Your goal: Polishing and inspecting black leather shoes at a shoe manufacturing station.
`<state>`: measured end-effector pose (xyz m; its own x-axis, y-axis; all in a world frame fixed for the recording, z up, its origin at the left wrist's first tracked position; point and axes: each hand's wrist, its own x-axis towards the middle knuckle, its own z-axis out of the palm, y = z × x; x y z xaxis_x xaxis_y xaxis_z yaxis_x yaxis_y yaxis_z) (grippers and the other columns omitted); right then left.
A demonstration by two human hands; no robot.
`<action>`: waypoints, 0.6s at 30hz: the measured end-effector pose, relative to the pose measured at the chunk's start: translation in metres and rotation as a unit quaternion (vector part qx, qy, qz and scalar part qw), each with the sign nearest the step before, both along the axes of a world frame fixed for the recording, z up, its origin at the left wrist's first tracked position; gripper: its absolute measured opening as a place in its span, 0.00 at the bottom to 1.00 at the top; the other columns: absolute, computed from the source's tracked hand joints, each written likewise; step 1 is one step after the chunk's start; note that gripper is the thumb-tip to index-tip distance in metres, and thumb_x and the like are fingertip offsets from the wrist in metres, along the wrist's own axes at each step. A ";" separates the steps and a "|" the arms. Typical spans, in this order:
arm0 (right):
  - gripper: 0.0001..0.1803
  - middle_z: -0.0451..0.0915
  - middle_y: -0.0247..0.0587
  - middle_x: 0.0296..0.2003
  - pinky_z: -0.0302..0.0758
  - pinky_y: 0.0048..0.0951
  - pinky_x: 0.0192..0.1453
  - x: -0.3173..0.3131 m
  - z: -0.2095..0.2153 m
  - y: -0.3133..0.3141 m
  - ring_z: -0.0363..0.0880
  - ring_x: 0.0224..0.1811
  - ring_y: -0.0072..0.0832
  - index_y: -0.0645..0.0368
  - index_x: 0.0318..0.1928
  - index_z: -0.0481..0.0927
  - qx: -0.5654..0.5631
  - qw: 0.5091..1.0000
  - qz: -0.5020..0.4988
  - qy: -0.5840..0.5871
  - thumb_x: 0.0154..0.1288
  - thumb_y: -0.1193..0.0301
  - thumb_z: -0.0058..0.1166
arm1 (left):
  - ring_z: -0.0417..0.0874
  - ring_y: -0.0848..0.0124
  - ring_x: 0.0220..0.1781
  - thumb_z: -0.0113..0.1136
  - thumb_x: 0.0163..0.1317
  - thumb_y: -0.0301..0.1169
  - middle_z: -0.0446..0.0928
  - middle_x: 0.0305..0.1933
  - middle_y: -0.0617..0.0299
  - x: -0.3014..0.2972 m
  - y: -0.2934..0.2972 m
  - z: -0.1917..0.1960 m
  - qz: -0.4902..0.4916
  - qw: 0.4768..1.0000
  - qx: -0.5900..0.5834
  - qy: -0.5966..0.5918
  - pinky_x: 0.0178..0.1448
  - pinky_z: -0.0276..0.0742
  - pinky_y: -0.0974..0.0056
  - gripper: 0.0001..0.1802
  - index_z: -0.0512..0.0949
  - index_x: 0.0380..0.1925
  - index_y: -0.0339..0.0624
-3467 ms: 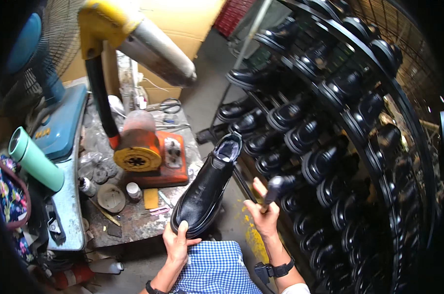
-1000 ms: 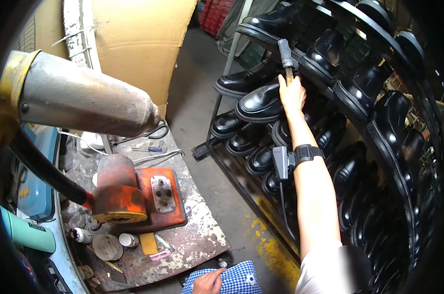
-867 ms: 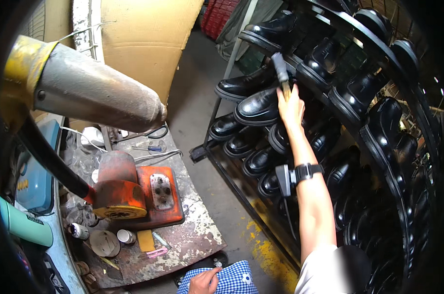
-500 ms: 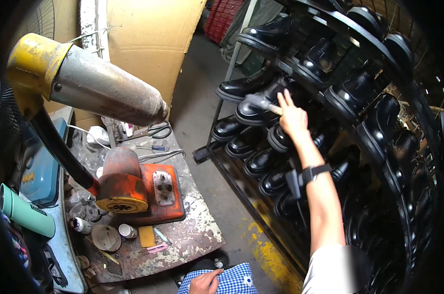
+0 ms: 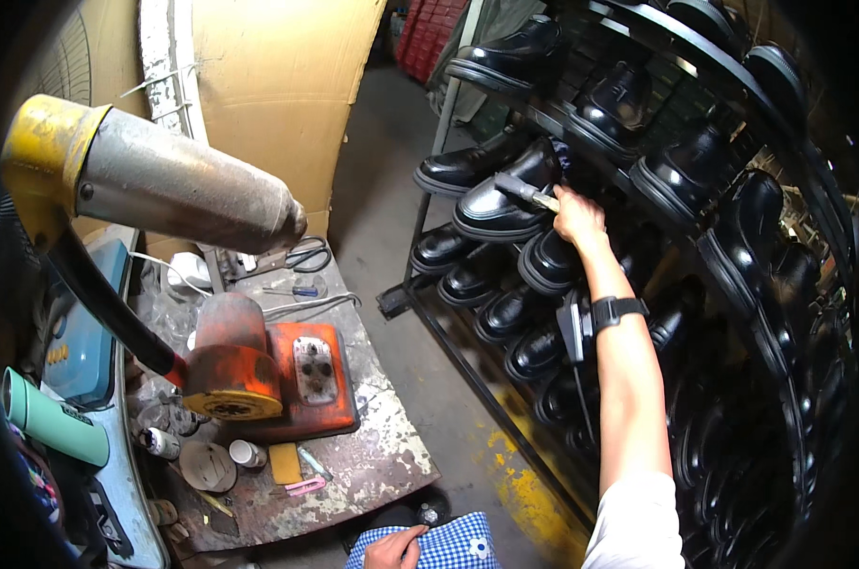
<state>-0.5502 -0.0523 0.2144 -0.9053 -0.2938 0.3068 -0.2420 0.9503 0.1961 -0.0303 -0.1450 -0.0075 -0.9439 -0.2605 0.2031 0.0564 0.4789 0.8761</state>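
Note:
My right hand [image 5: 578, 217] reaches out to the shoe rack, its fingers closed round the light handle of a small brush [image 5: 521, 191]. The brush's grey head lies over the upper of a shiny black shoe [image 5: 496, 211], apparently touching it. This shoe stands on the rack with its toe toward the lower left. Low in the view, my left hand [image 5: 394, 548] rests on blue-and-white checked cloth [image 5: 448, 545]. Its fingers are curled and pressed together; whatever they may hold is hidden.
Several more black shoes fill the metal rack [image 5: 467, 365]. At left, a heat gun [image 5: 188, 175] on a curved arm overhangs the worktable [image 5: 392, 446]. An orange machine base [image 5: 320, 379], scissors [image 5: 308, 254] and small jars stand there, beside a green tumbler [image 5: 55, 417].
My right hand has turned, its fingers now folded round the brush handle instead of two stretched upward. The brush has shifted slightly right along the shoe. My left hand stays on the cloth.

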 end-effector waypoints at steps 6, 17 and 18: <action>0.24 0.68 0.48 0.56 0.64 0.38 0.62 -0.034 0.001 0.014 0.67 0.58 0.43 0.44 0.56 0.70 -0.018 0.999 0.025 -0.029 0.55 0.70 0.47 | 0.81 0.59 0.40 0.52 0.55 0.20 0.79 0.37 0.50 -0.004 -0.002 0.007 0.016 1.000 0.007 -0.008 0.44 0.75 0.62 0.14 0.75 0.43 0.38; 0.11 0.79 0.49 0.28 0.74 0.43 0.37 0.105 -0.022 -0.017 0.78 0.33 0.47 0.54 0.38 0.77 -0.159 0.970 0.177 0.058 0.51 0.72 0.51 | 0.83 0.65 0.33 0.56 0.50 0.20 0.81 0.35 0.58 -0.015 -0.009 -0.001 -0.013 1.000 -0.010 0.003 0.36 0.78 0.68 0.13 0.77 0.38 0.35; 0.08 0.79 0.50 0.28 0.73 0.43 0.36 0.126 -0.021 -0.024 0.77 0.34 0.49 0.55 0.35 0.77 -0.163 0.971 0.171 0.025 0.54 0.69 0.51 | 0.83 0.65 0.31 0.56 0.52 0.22 0.81 0.34 0.57 -0.013 -0.012 -0.013 -0.017 1.000 0.004 0.016 0.36 0.78 0.66 0.13 0.77 0.39 0.36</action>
